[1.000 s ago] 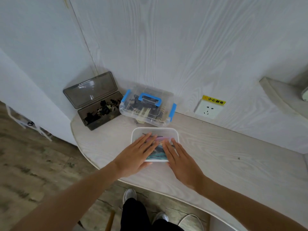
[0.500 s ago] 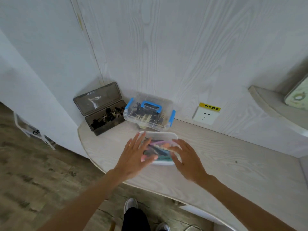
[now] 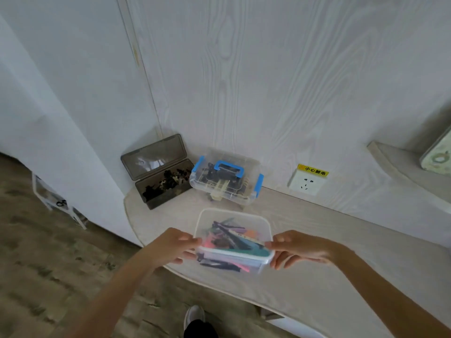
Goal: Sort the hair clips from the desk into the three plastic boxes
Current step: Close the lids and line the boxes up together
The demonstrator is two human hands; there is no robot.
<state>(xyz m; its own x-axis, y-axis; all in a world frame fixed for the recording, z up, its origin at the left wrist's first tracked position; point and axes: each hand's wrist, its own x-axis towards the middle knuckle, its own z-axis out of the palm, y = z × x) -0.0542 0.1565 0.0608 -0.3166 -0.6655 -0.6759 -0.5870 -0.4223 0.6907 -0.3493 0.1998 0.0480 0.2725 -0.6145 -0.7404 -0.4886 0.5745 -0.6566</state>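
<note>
Both hands have slid off the lid to the ends of the clear box of coloured hair clips, now tilted at lower centre. Left hand and right hand grip it. Sorting looks finished; next, set it by the blue-latched box and grey box.

Left hand and right hand, fingers curled inward.

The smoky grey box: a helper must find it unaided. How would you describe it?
At the desk's far left corner by the wall sits the smoky grey box, left of the blue-latched clear box. Only its hinged lid stands open, showing small dark clips.
</note>
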